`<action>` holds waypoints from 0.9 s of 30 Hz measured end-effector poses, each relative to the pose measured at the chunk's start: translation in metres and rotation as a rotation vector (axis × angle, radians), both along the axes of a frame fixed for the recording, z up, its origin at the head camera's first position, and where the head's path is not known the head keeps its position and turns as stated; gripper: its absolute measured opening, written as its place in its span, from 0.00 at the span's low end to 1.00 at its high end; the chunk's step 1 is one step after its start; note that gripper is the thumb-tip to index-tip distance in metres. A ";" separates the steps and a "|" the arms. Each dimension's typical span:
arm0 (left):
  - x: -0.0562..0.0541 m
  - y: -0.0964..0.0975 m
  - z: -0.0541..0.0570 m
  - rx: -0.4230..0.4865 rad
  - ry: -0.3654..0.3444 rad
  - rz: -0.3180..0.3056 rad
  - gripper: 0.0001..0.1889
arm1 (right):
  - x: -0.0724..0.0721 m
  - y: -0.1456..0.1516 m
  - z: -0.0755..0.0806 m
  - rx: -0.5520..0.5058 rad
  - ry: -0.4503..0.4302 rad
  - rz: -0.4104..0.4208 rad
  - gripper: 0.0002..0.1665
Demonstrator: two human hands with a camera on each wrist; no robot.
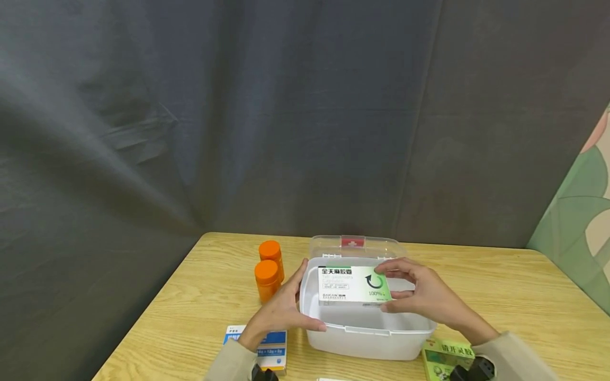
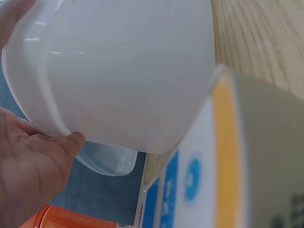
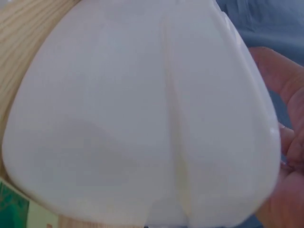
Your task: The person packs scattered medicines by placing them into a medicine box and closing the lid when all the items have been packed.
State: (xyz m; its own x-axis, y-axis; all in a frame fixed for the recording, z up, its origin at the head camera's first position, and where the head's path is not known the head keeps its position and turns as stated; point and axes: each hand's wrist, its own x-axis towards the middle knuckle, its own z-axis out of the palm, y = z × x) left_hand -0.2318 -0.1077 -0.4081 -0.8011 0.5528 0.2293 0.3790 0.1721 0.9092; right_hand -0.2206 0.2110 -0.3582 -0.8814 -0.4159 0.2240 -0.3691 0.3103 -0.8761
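Observation:
A white plastic first-aid box [image 1: 367, 344] stands on the table with its clear lid [image 1: 329, 246] tipped back. My left hand [image 1: 282, 311] holds the box's left end, thumb at the front rim and fingers along the side. That hand [image 2: 33, 171] also shows against the box wall [image 2: 128, 71] in the left wrist view. Over the box's opening, my right hand [image 1: 424, 293] grips a white and green medicine carton [image 1: 345, 286] by its right end. The right wrist view has the box wall [image 3: 104, 118] covering the carton and part of my right hand [image 3: 287, 137].
Two orange bottles [image 1: 267, 275] stand left of the box. A blue and white carton [image 1: 272, 349] lies near my left wrist, partly hidden. By my right wrist lies a green carton [image 1: 445, 359]. A white edge [image 1: 331, 379] shows at the bottom. A dark curtain [image 1: 305, 116] hangs behind the table.

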 end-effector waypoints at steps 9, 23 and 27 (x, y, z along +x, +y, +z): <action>0.000 0.000 0.002 -0.036 -0.012 0.011 0.66 | -0.007 -0.015 0.000 0.133 0.008 0.015 0.32; -0.001 -0.001 0.002 -0.013 -0.002 -0.023 0.66 | -0.011 -0.035 -0.005 0.326 0.002 0.014 0.31; -0.002 0.000 0.000 0.007 -0.004 -0.034 0.66 | -0.011 -0.039 -0.009 0.385 -0.008 -0.006 0.31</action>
